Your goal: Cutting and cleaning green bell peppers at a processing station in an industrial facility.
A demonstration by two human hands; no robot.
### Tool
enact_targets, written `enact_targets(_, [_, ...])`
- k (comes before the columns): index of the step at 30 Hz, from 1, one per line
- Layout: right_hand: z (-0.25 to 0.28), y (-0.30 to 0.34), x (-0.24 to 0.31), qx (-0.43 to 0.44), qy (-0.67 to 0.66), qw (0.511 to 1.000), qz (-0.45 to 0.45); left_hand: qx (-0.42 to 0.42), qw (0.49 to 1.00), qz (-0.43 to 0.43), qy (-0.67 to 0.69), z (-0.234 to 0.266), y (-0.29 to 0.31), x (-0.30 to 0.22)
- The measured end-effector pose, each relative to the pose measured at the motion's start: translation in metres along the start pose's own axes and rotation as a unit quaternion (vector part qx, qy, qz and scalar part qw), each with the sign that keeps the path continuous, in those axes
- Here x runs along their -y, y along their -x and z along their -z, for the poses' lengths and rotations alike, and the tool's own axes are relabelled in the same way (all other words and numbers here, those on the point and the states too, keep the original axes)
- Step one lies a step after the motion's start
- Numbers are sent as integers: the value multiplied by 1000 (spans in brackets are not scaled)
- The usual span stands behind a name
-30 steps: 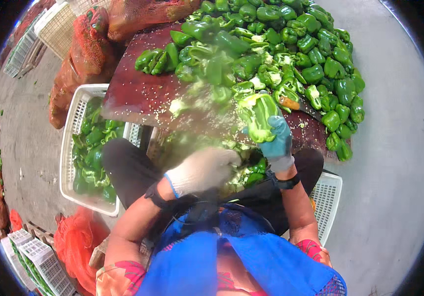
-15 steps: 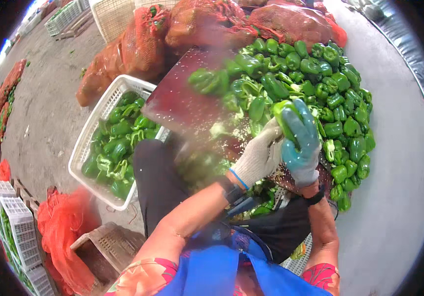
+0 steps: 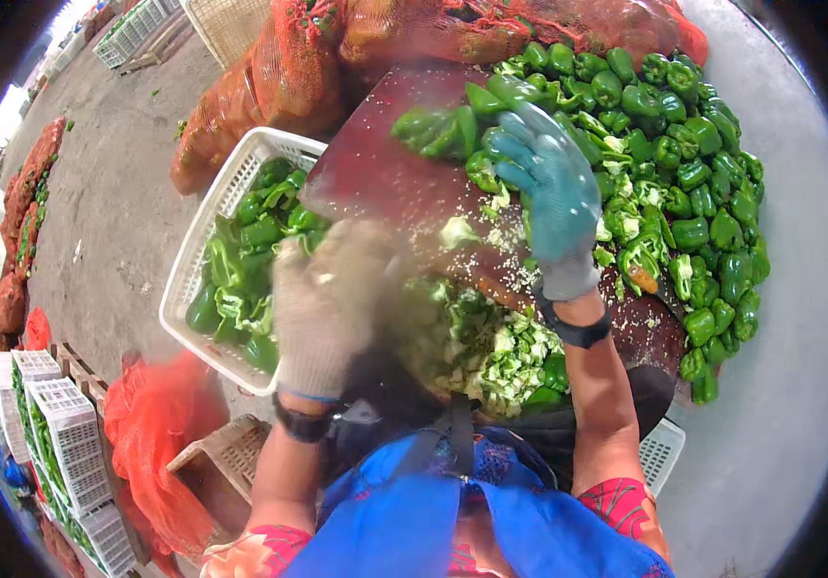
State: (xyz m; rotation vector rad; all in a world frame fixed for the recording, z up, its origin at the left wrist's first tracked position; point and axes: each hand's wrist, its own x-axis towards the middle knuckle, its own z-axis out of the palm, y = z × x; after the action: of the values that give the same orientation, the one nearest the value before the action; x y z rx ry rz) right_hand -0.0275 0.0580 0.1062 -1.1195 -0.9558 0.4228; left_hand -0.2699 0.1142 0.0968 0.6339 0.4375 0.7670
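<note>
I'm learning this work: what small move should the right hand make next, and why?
Probably close the right hand on a green pepper, since its spread fingers reach among peppers on the red board.

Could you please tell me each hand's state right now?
Left hand: blurred beside the crate; cannot tell whether open or closed.
Right hand: open, fingers extended among the peppers.

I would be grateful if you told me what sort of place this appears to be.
It looks like a produce sorting or packing shed, judging by the large heap of green peppers, the bulging red mesh sacks and the white plastic crates.
</note>
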Motion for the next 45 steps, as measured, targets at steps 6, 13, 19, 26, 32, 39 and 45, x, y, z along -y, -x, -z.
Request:
enact_targets(6, [98, 91, -38, -125, -41, 977, -169, -7, 666, -169, -727, 4, -97, 127])
enact_targets(13, [159, 137, -12, -306, 43, 909, -280, 237, 560, -14, -794, -27, -72, 163])
enact_targets(19, [150, 136, -30, -239, -21, 932, -271, 24, 733, 47, -678, -70, -131, 191])
enact_targets(26, [142, 143, -35, -212, -20, 931, -296, -14, 813, 137, -566, -54, -143, 225])
enact_targets(32, [136, 127, -43, -216, -48, 923, -314, 165, 804, 77, -566, -20, -128, 214])
enact_targets(39, [138, 111, -53, -321, -197, 885, -274, 32, 748, -418, -514, -104, -80, 154])
enact_targets(45, [122, 69, -28, -398, -196, 876, -189, 106, 629, -460, -618, -97, -82, 149])
